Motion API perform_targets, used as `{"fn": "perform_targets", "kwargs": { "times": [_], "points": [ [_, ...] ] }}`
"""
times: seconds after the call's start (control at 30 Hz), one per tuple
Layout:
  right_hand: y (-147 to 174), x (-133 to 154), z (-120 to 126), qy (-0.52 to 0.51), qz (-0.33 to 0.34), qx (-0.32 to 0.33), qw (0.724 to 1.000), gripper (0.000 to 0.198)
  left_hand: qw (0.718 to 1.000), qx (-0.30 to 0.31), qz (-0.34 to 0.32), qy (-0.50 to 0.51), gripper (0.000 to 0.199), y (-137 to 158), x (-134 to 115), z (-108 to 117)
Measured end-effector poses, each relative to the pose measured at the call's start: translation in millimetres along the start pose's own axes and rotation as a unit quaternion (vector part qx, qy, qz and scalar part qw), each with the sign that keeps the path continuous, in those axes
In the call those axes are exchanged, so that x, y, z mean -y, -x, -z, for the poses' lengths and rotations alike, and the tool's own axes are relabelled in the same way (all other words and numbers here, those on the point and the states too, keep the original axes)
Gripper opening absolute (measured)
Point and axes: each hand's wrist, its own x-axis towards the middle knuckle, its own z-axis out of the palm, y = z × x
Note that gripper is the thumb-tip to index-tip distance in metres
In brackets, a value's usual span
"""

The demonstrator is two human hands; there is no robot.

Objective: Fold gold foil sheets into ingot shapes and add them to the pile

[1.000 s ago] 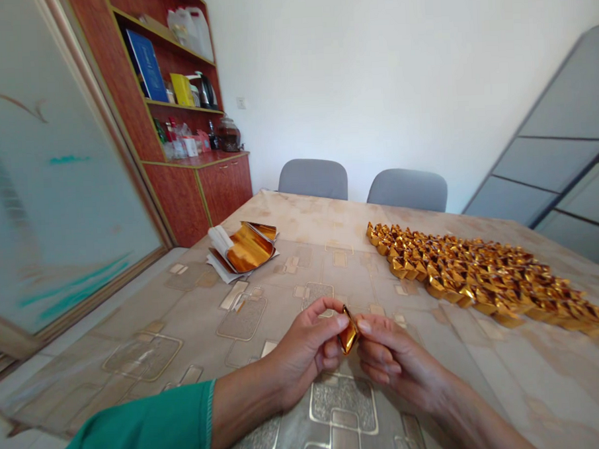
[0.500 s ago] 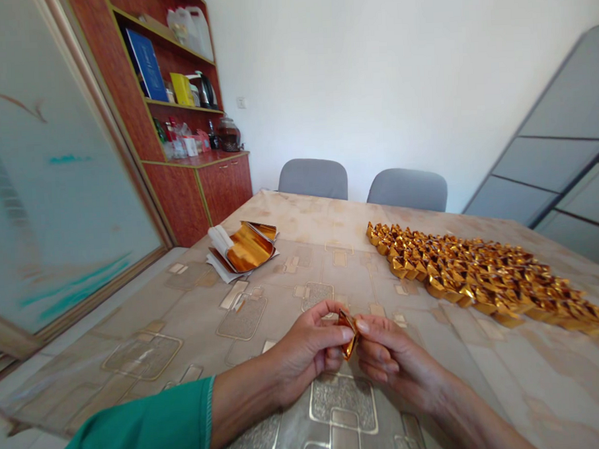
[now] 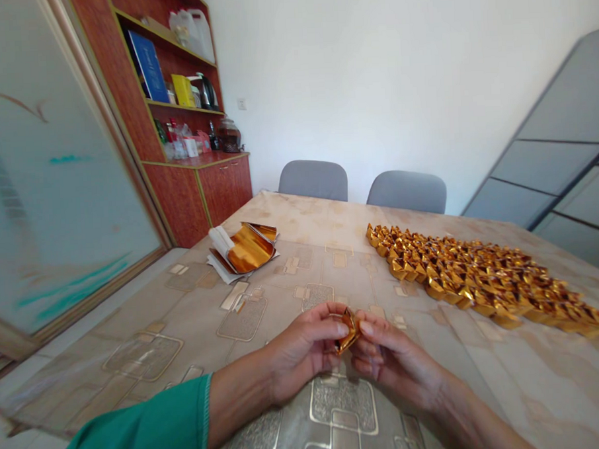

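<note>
Between my two hands, above the near part of the table, is a small folded piece of gold foil paper point(image 3: 349, 331). My left hand point(image 3: 309, 346) pinches it from the left, thumb in front and fingers curled behind. From the right, my right hand point(image 3: 384, 343) grips its other side between thumb and fingertips. Part of the folded paper is hidden by the fingers. To the right on the table lie many folded gold paper ingots point(image 3: 460, 270), packed in close rows. A loose stack of gold foil sheets point(image 3: 251, 248) with white undersides rests at the left.
A patterned cloth point(image 3: 146, 357) covers the table. Two grey chairs point(image 3: 312, 181) stand at its far side by the white wall. A wooden cabinet point(image 3: 223, 188) with shelves of bottles, a kettle and a jar is at the back left, beside a frosted sliding door point(image 3: 63, 162).
The folded gold paper has turned and looks wider open between my fingers. Both hands have shifted only slightly; the stack and the rows of ingots stay put.
</note>
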Motion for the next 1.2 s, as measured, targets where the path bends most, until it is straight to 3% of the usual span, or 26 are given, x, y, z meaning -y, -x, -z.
{"fn": "perform_targets", "kwargs": {
  "times": [0.13,0.3,0.47,0.63,0.8,0.93,1.1,1.2],
  "points": [
    [-3.0,-1.3,0.7,-0.02,0.064,-0.046,0.997,0.024,0.998,0.009,-0.049,0.046,0.038,-1.3,0.0,2.1],
    [-2.7,-1.5,-1.9,0.034,0.083,-0.051,0.995,0.028,0.992,0.033,-0.116,-0.027,0.044,-0.8,2.5,1.2],
    [1.7,3.2,-3.2,0.012,0.006,-0.013,1.0,0.022,0.971,-0.018,-0.168,-0.168,0.023,1.3,-3.9,-2.4],
    [2.5,2.8,-0.1,0.001,-0.06,-0.035,0.998,0.03,0.941,0.011,-0.19,-0.28,0.015,2.0,-7.5,-6.2],
    [2.2,-1.0,0.3,0.014,-0.032,-0.044,0.998,0.026,0.97,-0.022,-0.168,-0.174,0.04,1.2,-1.9,-2.1],
    [0.9,-2.8,-0.5,0.008,-0.005,-0.03,0.999,0.025,0.986,-0.025,-0.124,-0.105,0.038,1.1,4.5,0.4],
    [3.8,-1.6,-6.8,0.067,-0.024,0.032,0.997,0.025,0.977,-0.031,-0.147,-0.148,0.027,3.1,4.3,-2.4],
    [4.6,-0.1,-8.2,0.045,-0.037,0.028,0.998,0.025,0.967,-0.056,-0.154,-0.196,0.024,4.7,2.0,-5.0]
  ]
}}
